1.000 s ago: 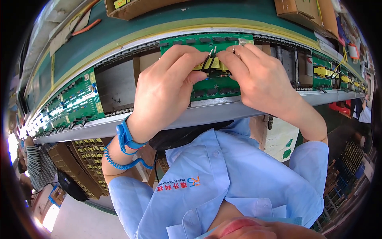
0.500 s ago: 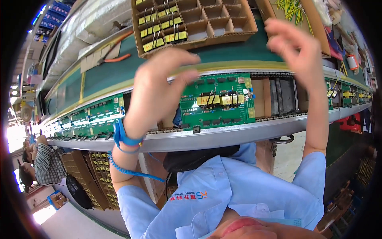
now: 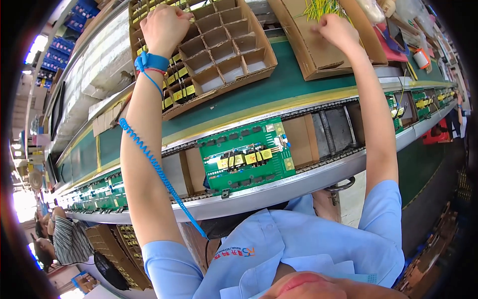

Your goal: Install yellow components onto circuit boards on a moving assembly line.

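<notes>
My left hand [image 3: 164, 30], a blue wrist strap [image 3: 152, 62] below it, reaches into a divided cardboard box [image 3: 219, 92] holding yellow-taped transformers [image 3: 184, 93] with dark leads. Its fingers curl down among the compartments; whatever lies in them is hidden. At the right, my right hand [image 3: 339, 32] is over a cardboard box [image 3: 318, 52] of yellow-green wires [image 3: 321, 9]. Those fingers are bent together beside the wire bundle, and I cannot make out what is between them. Between my forearms, a green circuit board [image 3: 239, 182] carrying two yellow transformers [image 3: 245, 158] lies on the conveyor rails.
More circuit boards [image 3: 102, 194] sit along the line at the left, others [image 3: 423, 102] at the right. A coiled blue cord [image 3: 154, 162] runs along my left forearm. A metal rail [image 3: 318, 174] edges the line nearest me. A person in striped clothing [image 3: 69, 239] is at far left.
Both hands have moved away from me, the left into the divided box, the right to the wires. The view has shifted, so board and boxes appear further left and the board lower.
</notes>
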`<state>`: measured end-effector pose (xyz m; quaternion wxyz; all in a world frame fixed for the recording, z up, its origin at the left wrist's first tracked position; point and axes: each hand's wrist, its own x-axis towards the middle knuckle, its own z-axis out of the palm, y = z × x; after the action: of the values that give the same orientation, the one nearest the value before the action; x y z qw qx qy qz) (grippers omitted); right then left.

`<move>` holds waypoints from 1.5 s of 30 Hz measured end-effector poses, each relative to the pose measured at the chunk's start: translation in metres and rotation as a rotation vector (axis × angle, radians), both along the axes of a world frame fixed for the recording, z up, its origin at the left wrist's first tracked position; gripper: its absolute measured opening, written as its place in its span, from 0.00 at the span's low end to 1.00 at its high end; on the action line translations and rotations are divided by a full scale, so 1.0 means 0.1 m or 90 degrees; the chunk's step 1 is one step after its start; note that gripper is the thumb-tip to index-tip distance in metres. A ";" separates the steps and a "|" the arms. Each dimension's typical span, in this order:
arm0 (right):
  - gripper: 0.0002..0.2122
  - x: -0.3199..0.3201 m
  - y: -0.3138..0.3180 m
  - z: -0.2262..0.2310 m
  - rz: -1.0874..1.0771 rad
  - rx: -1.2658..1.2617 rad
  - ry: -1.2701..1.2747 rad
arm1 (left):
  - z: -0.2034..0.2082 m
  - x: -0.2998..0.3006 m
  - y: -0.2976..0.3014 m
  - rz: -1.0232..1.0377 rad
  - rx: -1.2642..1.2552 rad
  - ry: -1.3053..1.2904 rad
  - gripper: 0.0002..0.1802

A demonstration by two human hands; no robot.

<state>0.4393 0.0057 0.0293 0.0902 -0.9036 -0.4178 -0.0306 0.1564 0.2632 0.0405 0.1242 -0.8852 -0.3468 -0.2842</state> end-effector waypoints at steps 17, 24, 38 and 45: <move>0.09 0.27 0.28 -0.26 0.531 0.296 0.147 | 0.13 -2.11 -0.17 -0.612 -1.323 -0.782 0.23; 0.06 0.18 0.12 -0.26 0.258 0.111 -0.205 | 0.07 -2.09 -1.60 -0.349 -1.076 -0.590 0.30; 0.03 0.25 0.08 -0.12 0.222 0.417 0.113 | -0.44 -2.21 -2.35 -0.080 -1.013 -0.435 0.26; 0.05 0.24 -0.08 -0.08 0.260 0.408 0.062 | -0.44 -2.13 -2.31 -0.117 -0.945 -0.374 0.27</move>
<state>0.4637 -0.0025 0.0209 0.3924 -0.7280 -0.5536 -0.0980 -0.0565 0.0324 -0.0035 -0.6168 -0.6508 -0.3897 -0.2100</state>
